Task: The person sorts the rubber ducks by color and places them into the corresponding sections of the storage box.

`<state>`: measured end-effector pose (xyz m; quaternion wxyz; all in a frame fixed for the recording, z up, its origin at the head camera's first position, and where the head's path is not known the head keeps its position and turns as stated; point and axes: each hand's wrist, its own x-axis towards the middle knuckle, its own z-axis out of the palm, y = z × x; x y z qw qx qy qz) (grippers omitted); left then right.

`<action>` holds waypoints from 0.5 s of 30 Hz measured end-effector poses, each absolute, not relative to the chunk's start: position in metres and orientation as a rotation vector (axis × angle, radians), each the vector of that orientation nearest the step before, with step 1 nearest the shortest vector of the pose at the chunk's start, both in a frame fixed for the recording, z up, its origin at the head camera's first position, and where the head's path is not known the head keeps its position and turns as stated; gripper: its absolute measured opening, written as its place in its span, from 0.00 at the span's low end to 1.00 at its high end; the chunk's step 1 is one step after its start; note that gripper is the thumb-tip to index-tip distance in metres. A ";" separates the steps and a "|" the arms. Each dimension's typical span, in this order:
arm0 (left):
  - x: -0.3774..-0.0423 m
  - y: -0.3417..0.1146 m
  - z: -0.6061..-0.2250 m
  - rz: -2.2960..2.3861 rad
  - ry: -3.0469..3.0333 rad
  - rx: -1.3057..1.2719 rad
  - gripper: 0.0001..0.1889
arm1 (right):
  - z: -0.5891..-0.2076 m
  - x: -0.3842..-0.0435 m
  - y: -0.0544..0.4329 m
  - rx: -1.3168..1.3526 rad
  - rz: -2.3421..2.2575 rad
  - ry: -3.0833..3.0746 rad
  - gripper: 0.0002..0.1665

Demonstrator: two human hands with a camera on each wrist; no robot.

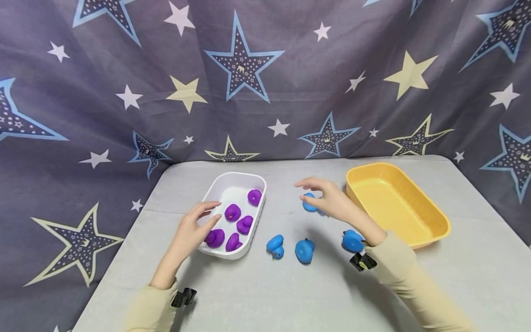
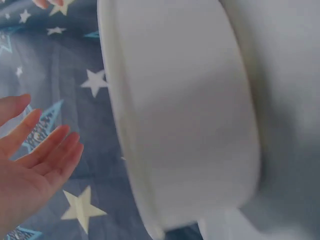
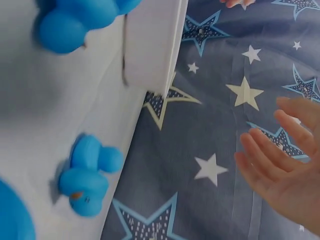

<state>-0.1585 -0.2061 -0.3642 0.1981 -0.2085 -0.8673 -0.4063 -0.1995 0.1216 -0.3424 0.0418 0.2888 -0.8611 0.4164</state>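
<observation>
Several purple rubber ducks (image 1: 233, 212) lie in a white bin (image 1: 256, 229) on the left. Over that bin's left side hovers my left hand (image 1: 186, 233), fingers and thumb spread apart and holding nothing. In the left wrist view, this hand (image 2: 37, 162) shows loose fingers beside the bin's outer wall (image 2: 185, 110). My right hand (image 1: 333, 200) hangs above a blue rubber duck (image 1: 309, 203), partly hiding it; its fingers are parted with nothing between them. The right wrist view shows the same hand (image 3: 285, 165) relaxed and apart from a blue duck (image 3: 87, 175).
More blue ducks lie on the grey-white cloth: one tipped duck (image 1: 275, 246), another (image 1: 304, 251) beside it, and one (image 1: 352, 241) under the right wrist. A yellow bin (image 1: 439, 228) stands at the right. Behind the table hangs a star-patterned curtain (image 1: 290, 101).
</observation>
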 end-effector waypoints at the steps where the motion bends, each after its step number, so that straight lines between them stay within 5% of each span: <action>1: -0.159 -0.204 -0.364 -1.132 -2.435 -0.595 0.14 | -0.343 -0.198 0.125 0.867 1.249 -2.643 0.19; 15: -0.156 -0.168 -0.367 -1.083 -2.535 -0.847 0.16 | -0.354 -0.186 0.183 0.667 1.160 -2.574 0.17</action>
